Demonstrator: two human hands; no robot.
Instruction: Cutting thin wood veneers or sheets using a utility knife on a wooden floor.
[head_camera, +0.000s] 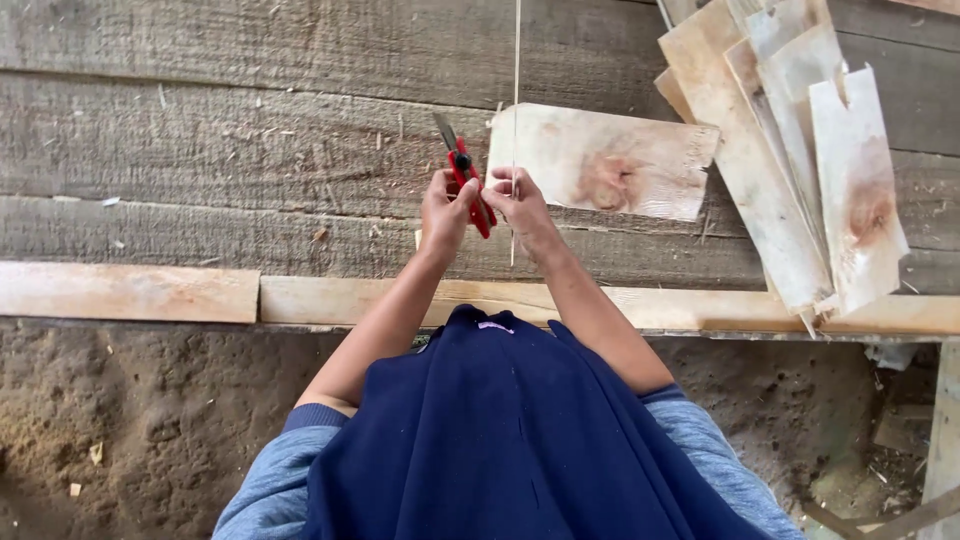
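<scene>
Strip: a thin, pale sliver of wood (516, 60) runs straight up from the hands across the bench, very slender, its lower end showing just below the right wrist.
Knife: a red-handled utility knife (468, 178) with its grey blade out, pointing up and left, just beside the strip.
Left hand: the left hand (446, 208) is wrapped around the knife handle, thumb on top.
Right hand: the right hand (520, 205) is pinched closed on the strip, touching the knife hand.
Doing it well: I judge the cut wants a taut strip, a shallow blade angle along the grain, and fingers kept behind the edge.
Bench: rough grey planks (230, 130), weathered, littered with shavings.
Veneer: a pale sheet with a pink knot (605, 160) lies flat behind the hands; a fanned stack of similar sheets (800, 160) lies at right.
Batten: a light, smooth board (130, 292) edges the bench.
Floor: packed earth (150, 420).
</scene>
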